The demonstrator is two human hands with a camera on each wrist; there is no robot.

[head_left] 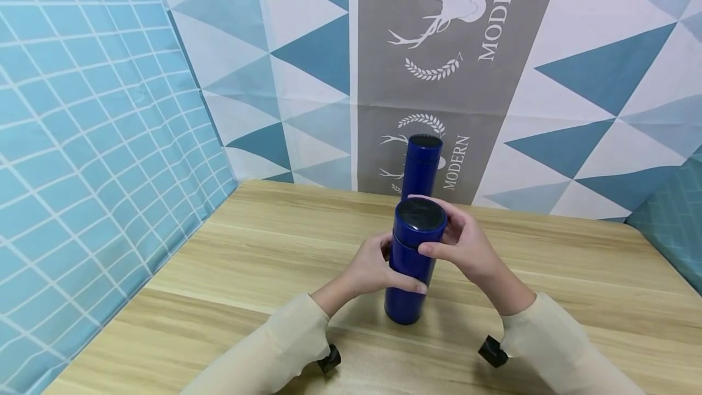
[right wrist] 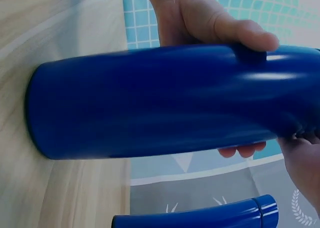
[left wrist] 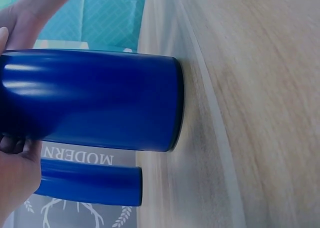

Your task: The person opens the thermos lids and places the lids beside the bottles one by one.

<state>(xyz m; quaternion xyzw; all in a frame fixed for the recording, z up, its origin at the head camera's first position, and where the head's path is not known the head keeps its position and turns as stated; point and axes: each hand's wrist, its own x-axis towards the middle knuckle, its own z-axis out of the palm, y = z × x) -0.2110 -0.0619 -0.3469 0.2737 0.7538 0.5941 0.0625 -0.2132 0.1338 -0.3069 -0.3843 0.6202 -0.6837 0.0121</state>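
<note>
A dark blue thermos flask (head_left: pixel 407 267) with a glossy black-topped lid (head_left: pixel 420 214) stands nearly upright on the wooden table. My left hand (head_left: pixel 368 270) grips its body from the left, thumb across the front and fingers round the far side. Higher up, my right hand (head_left: pixel 467 242) holds the lid end, its thumb on the front near the seam and its other fingers mostly hidden behind. In the right wrist view, the left fingertips (right wrist: pixel 242 151) show past the flask's far edge. The flask's base (left wrist: pixel 177 105) appears at the tabletop in the left wrist view.
Behind the held flask, a second blue flask (head_left: pixel 421 166) stands close to the patterned back wall (head_left: pixel 307 78), its lower part covered in the head view. A blue tiled wall covering (head_left: pixel 82 139) borders the wooden table (head_left: pixel 263 230) on the left.
</note>
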